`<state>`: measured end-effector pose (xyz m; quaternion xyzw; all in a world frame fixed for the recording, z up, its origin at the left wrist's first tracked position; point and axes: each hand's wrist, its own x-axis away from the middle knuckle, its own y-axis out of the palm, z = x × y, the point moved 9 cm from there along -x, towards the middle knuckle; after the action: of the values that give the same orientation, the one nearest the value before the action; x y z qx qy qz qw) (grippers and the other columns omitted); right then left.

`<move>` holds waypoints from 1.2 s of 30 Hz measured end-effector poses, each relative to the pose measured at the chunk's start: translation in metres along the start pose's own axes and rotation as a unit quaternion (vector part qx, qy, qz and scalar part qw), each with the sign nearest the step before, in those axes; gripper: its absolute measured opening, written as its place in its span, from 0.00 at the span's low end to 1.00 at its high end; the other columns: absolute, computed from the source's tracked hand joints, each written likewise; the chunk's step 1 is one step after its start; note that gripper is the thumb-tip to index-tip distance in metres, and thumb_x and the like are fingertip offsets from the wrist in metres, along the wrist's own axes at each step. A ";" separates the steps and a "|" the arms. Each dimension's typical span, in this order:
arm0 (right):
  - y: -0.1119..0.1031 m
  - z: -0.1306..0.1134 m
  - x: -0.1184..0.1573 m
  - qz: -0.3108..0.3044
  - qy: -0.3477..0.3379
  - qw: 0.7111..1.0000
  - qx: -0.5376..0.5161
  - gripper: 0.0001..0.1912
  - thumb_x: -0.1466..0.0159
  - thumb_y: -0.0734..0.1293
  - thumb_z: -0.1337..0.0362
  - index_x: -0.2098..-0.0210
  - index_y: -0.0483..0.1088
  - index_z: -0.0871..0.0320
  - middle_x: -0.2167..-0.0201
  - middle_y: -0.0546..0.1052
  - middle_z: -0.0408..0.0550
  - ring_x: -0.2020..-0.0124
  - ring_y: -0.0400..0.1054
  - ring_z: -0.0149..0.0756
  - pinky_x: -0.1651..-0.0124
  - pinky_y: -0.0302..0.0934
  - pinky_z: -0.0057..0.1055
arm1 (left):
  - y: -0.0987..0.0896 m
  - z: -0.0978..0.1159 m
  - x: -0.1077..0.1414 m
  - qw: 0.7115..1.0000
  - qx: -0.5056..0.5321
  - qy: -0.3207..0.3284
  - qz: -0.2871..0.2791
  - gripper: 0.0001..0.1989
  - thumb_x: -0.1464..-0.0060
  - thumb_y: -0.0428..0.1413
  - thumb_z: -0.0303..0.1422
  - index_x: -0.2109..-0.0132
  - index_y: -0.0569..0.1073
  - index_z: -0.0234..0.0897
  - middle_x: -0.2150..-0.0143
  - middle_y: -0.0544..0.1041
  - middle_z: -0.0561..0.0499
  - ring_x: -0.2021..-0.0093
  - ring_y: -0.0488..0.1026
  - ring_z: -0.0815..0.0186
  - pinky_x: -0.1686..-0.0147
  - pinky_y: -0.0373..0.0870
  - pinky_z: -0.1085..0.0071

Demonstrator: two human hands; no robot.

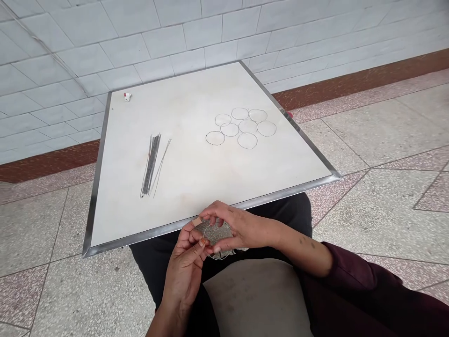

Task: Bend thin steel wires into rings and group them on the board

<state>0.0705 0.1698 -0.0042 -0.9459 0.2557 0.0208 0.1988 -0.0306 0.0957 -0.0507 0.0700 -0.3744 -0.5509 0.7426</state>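
A thin wire ring [205, 229] is held over my lap, just off the table's front edge. My left hand [187, 255] pinches its left side between thumb and fingers. A tan strip is wrapped round one of that hand's fingertips. My right hand [242, 227] curves round the ring from the right, its fingers at the top and its thumb low near the left fingertips. Exactly where the right fingers press the wire is partly hidden. Wire ends are too fine to make out.
On the white, metal-edged table [189, 173] lies a bundle of straight wires [151, 164], with a few strands apart to its right. Several wire rings [239, 128] lie touching or overlapping farther right. A small white-and-red object [127, 97] sits at the far left corner, near the tiled wall [157, 40].
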 end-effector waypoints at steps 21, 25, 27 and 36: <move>0.000 -0.011 0.002 0.049 -0.068 0.996 0.031 0.57 0.52 0.82 0.59 0.33 0.46 0.51 0.41 0.67 0.56 0.40 0.62 0.46 0.38 0.58 0.46 | -0.004 0.007 0.011 0.992 0.084 0.038 0.083 0.25 0.55 0.68 0.23 0.48 0.76 0.43 0.68 0.71 0.58 0.70 0.72 0.73 0.67 0.77 0.75; 0.000 -0.003 0.000 0.056 -0.055 0.997 0.004 0.56 0.52 0.82 0.59 0.33 0.48 0.50 0.42 0.69 0.54 0.39 0.62 0.45 0.37 0.57 0.45 | -0.004 0.009 0.009 0.994 0.070 0.047 0.076 0.25 0.54 0.69 0.24 0.48 0.76 0.43 0.69 0.72 0.57 0.72 0.71 0.73 0.69 0.76 0.76; -0.002 0.001 0.000 0.066 -0.054 0.996 -0.010 0.55 0.51 0.81 0.59 0.34 0.48 0.51 0.42 0.69 0.54 0.39 0.63 0.44 0.37 0.57 0.45 | -0.008 0.010 0.007 0.992 0.071 0.055 0.088 0.25 0.54 0.69 0.24 0.48 0.76 0.43 0.69 0.72 0.57 0.72 0.71 0.74 0.68 0.76 0.76; -0.021 0.019 0.007 0.113 -0.008 0.986 -0.122 0.47 0.46 0.79 0.58 0.37 0.51 0.52 0.44 0.69 0.53 0.42 0.64 0.39 0.38 0.58 0.44 | -0.025 0.023 0.009 0.981 0.091 0.100 0.137 0.26 0.55 0.68 0.23 0.48 0.77 0.43 0.70 0.74 0.58 0.71 0.72 0.74 0.65 0.77 0.77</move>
<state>0.0876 0.1902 -0.0149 -0.9279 0.3551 0.0814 0.0798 -0.0632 0.0859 -0.0428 0.1402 -0.3528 -0.3974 0.8354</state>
